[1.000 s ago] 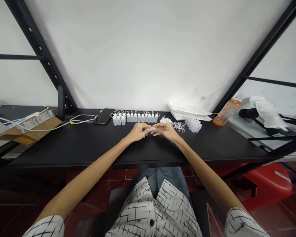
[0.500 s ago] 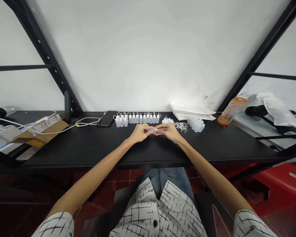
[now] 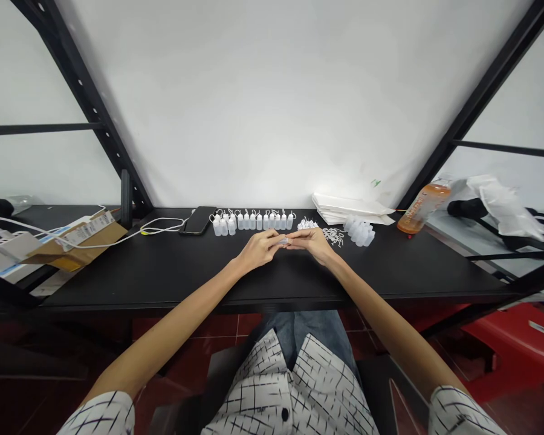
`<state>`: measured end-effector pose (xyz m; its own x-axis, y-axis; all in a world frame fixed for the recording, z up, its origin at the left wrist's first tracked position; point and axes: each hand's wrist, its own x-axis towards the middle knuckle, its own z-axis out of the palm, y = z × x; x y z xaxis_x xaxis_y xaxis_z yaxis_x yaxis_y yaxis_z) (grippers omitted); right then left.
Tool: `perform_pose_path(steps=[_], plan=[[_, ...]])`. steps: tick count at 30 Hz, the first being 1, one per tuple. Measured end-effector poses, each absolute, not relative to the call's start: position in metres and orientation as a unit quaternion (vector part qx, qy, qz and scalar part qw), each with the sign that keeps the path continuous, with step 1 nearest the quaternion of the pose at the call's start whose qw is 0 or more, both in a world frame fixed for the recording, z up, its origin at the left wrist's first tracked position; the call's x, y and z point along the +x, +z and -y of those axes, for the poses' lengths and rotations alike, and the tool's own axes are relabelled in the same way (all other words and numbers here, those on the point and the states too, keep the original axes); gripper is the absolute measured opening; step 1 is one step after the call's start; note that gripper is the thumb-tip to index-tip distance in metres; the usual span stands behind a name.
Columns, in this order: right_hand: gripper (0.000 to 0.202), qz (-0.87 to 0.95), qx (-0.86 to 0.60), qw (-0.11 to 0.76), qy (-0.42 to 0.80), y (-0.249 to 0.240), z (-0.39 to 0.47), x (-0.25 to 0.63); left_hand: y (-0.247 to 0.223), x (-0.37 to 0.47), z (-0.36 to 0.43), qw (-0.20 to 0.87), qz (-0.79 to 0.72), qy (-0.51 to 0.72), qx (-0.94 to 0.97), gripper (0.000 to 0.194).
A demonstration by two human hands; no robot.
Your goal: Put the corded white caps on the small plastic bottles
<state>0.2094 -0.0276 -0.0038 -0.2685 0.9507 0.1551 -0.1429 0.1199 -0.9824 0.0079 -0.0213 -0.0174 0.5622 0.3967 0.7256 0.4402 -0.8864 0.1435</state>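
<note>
Two hands meet over the black table [image 3: 163, 278], and between their fingertips sits one small clear bottle [image 3: 283, 241]. The left hand [image 3: 259, 248] pinches it from one side, its grip narrow and closed on the bottle; the right hand [image 3: 312, 241] closes on the other end in the same way. The bottle is too small in view to tell whether a cap is on it.

The step in hand looks like the fitting together of a small bottle and its cap. A next move would call for a firm pinch with one hand and a fine twist or press with the other, since the piece is tiny and light.

Just beyond the grip, a row of bottles [image 3: 252, 221] stands upright along the far edge of the table, about thirteen, each with a looped cap strap. Beyond the right hand lie a small cluster of white tips [image 3: 306, 224], a loose heap of white straps [image 3: 334, 235] too tangled to count, and a bunch of bare bottles [image 3: 359, 230] on their sides, roughly six. Farther right are one stack of white paper [image 3: 351, 208] and one orange drink bottle [image 3: 423, 207]. Beyond the left hand lie one black phone [image 3: 199, 220] with one white cable [image 3: 158, 226], and farther left one cardboard parcel [image 3: 75, 241].
</note>
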Motion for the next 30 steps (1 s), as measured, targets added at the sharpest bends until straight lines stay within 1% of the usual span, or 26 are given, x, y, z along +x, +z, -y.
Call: perform_pose_path(steps=[3, 5, 11, 14, 17, 20, 25, 30], plan=[[0.034, 0.567, -0.352, 0.493, 0.558, -0.002, 0.028, 0.210, -0.015, 0.008, 0.024, 0.067, 0.248, -0.379, -0.889, 0.029], [0.034, 0.578, -0.350, 0.496, 0.546, 0.000, 0.027, 0.210, -0.014, 0.008, 0.025, 0.072, 0.269, -0.371, -0.886, 0.029], [0.040, 0.620, -0.351, 0.509, 0.484, -0.002, 0.024, 0.208, -0.008, 0.009, 0.025, -0.024, 0.353, -0.346, -0.869, 0.033], [0.043, 0.640, -0.360, 0.494, 0.465, -0.004, 0.024, 0.208, -0.007, 0.007, 0.026, -0.037, 0.369, -0.331, -0.868, 0.028], [0.043, 0.664, -0.357, 0.457, 0.473, -0.005, 0.026, 0.208, -0.008, 0.006, 0.025, -0.037, 0.369, -0.348, -0.861, 0.023], [0.043, 0.675, -0.348, 0.433, 0.485, -0.005, 0.027, 0.207, -0.011, 0.005, 0.023, -0.014, 0.343, -0.359, -0.868, 0.021], [0.043, 0.659, -0.356, 0.441, 0.494, -0.004, 0.027, 0.205, -0.017, 0.006, 0.018, 0.050, 0.315, -0.357, -0.878, 0.020], [0.040, 0.637, -0.359, 0.447, 0.516, -0.001, 0.031, 0.205, -0.016, 0.007, 0.020, 0.082, 0.305, -0.344, -0.884, 0.021]])
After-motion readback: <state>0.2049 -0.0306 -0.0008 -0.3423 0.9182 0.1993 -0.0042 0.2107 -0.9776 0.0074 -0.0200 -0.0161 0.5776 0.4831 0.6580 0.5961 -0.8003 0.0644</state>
